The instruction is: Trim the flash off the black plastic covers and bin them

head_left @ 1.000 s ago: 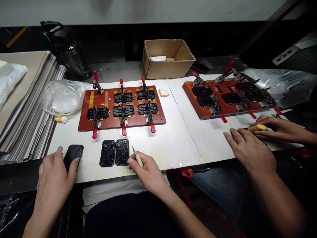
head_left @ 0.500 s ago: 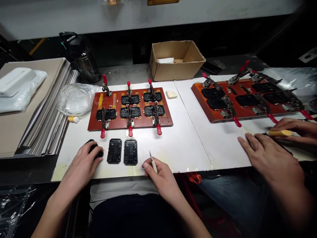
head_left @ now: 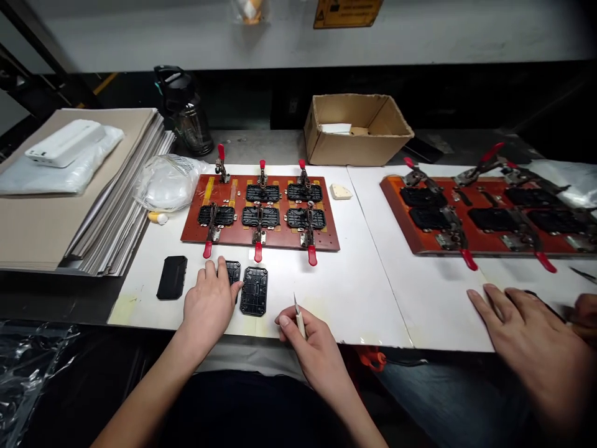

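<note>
My left grip [head_left: 209, 305] lies open, its fingers over a black plastic plate [head_left: 232, 270]; my right grip [head_left: 313, 351] is closed on a craft knife [head_left: 299, 322]. Six plates sit clamped in the red fixture board [head_left: 196, 233]; this plate, a second plate [head_left: 254, 291] and a black cover [head_left: 171, 277] lie unclamped on the table [head_left: 364, 298].

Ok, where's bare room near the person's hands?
Bare white board lies right of the craft knife, up to the seam, and left of the loose black plate. Crowded: the left hand, among black plates and red clamp handles.
</note>
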A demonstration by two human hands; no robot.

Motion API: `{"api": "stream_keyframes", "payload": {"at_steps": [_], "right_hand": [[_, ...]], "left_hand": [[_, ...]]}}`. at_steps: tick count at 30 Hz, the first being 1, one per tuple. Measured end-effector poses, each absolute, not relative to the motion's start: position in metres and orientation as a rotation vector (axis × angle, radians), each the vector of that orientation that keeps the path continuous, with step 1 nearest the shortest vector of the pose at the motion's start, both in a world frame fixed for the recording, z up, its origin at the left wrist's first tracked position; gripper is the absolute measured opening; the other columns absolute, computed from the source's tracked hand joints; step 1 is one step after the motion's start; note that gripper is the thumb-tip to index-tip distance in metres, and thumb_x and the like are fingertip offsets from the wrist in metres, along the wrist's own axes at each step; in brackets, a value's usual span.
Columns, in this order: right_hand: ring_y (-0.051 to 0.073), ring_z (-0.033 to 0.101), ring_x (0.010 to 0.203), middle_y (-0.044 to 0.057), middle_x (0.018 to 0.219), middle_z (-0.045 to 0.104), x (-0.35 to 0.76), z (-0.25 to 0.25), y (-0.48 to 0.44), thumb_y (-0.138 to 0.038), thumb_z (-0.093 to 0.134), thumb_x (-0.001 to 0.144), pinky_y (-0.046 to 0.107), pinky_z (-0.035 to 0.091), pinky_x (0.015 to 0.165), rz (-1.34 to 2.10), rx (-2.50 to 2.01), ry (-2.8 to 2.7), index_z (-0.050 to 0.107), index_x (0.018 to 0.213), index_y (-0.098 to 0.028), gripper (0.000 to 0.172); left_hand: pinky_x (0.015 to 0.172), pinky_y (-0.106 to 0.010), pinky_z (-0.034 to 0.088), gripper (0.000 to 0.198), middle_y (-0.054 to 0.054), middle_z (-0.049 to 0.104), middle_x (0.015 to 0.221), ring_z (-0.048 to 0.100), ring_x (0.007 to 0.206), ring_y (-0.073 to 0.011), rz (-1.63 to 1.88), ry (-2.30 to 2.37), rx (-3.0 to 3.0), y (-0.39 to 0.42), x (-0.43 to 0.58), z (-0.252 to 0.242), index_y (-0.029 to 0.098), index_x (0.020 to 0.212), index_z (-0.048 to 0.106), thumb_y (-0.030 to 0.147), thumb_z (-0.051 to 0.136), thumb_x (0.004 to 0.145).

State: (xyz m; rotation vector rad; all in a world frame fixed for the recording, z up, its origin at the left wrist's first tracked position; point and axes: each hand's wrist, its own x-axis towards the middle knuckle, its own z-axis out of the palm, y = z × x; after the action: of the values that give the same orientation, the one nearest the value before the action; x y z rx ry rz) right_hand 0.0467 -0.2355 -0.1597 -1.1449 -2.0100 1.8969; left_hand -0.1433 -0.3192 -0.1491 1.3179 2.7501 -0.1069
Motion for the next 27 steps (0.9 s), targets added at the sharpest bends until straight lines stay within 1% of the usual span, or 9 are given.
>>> {"api": "stream_keyframes", "payload": {"at_steps": [4,8,11,14,16,19,22,24,27], "right_hand": [[0.017,0.049,0.072,0.000,0.074,0.057,0.057,-0.165,-0.235,-0.056,0.049,0.096,0.028,0.037,0.070,1.863,-1.235,-2.011,0.058,0.084,-0.020,0.039],[0.017,0.049,0.070,0.000,0.073,0.056,0.048,-0.165,-0.238,-0.059,0.050,0.094,0.028,0.037,0.067,1.928,-1.227,-1.998,0.058,0.085,-0.021,0.040],[0.016,0.050,0.071,0.000,0.076,0.055,0.029,-0.158,-0.245,-0.056,0.052,0.094,0.027,0.040,0.069,2.020,-1.088,-2.002,0.060,0.097,-0.022,0.035],[0.015,0.050,0.071,-0.001,0.081,0.054,0.009,-0.150,-0.248,-0.053,0.055,0.094,0.026,0.041,0.069,2.073,-0.918,-1.950,0.055,0.119,-0.024,0.039],[0.014,0.048,0.068,-0.001,0.084,0.053,0.003,-0.145,-0.247,-0.054,0.051,0.096,0.025,0.042,0.065,2.079,-0.870,-1.877,0.050,0.125,-0.025,0.041],[0.013,0.045,0.061,-0.002,0.076,0.050,0.009,-0.137,-0.245,-0.054,0.038,0.101,0.025,0.039,0.058,1.993,-0.979,-1.811,0.056,0.105,-0.024,0.035],[0.014,0.044,0.058,-0.001,0.065,0.048,0.027,-0.127,-0.254,-0.052,0.041,0.100,0.027,0.036,0.053,1.866,-1.046,-1.954,0.052,0.076,-0.023,0.039],[0.016,0.048,0.058,0.001,0.065,0.052,0.035,-0.120,-0.266,-0.052,0.047,0.096,0.029,0.038,0.053,1.854,-1.009,-2.039,0.054,0.071,-0.025,0.038],[0.019,0.054,0.056,0.003,0.066,0.060,0.037,-0.112,-0.281,-0.049,0.050,0.094,0.032,0.041,0.052,1.850,-0.964,-2.108,0.063,0.078,-0.032,0.027]], "left_hand": [[0.082,-0.043,0.052,0.033,-0.016,0.059,0.105,0.060,0.103,-0.0340,0.222,2.704,1.199,-0.327,-0.157,-0.150,0.013,0.111,0.052,0.039,0.059,0.091],[0.083,-0.040,0.052,0.045,-0.006,0.065,0.097,0.065,0.094,-0.0266,0.880,2.394,0.793,-0.353,-0.167,-0.148,0.021,0.125,0.046,0.033,0.065,0.086],[0.084,-0.035,0.052,0.055,-0.005,0.068,0.103,0.065,0.096,-0.0222,1.236,1.935,0.502,-0.372,-0.159,-0.145,0.022,0.129,0.054,0.036,0.074,0.080],[0.078,-0.033,0.053,0.038,-0.007,0.070,0.097,0.066,0.091,-0.0215,1.344,1.484,0.300,-0.379,-0.144,-0.139,0.016,0.110,0.068,0.039,0.075,0.081],[0.087,-0.034,0.052,0.025,-0.008,0.071,0.100,0.066,0.098,-0.0227,1.404,1.353,0.341,-0.377,-0.132,-0.134,0.015,0.098,0.071,0.035,0.073,0.083],[0.102,-0.036,0.046,0.013,-0.007,0.071,0.111,0.063,0.111,-0.0228,1.429,1.408,0.563,-0.367,-0.119,-0.126,0.019,0.096,0.070,0.028,0.066,0.090],[0.099,-0.033,0.049,0.016,-0.004,0.071,0.112,0.065,0.108,-0.0193,1.375,1.609,0.741,-0.357,-0.109,-0.120,0.024,0.106,0.069,0.024,0.058,0.095],[0.097,-0.030,0.050,0.023,-0.003,0.070,0.114,0.065,0.107,-0.0180,1.351,1.687,0.845,-0.351,-0.105,-0.119,0.027,0.114,0.070,0.022,0.056,0.096],[0.098,-0.029,0.051,0.030,-0.004,0.069,0.119,0.064,0.110,-0.0179,1.328,1.694,0.923,-0.344,-0.102,-0.120,0.029,0.122,0.069,0.021,0.055,0.096]]}}
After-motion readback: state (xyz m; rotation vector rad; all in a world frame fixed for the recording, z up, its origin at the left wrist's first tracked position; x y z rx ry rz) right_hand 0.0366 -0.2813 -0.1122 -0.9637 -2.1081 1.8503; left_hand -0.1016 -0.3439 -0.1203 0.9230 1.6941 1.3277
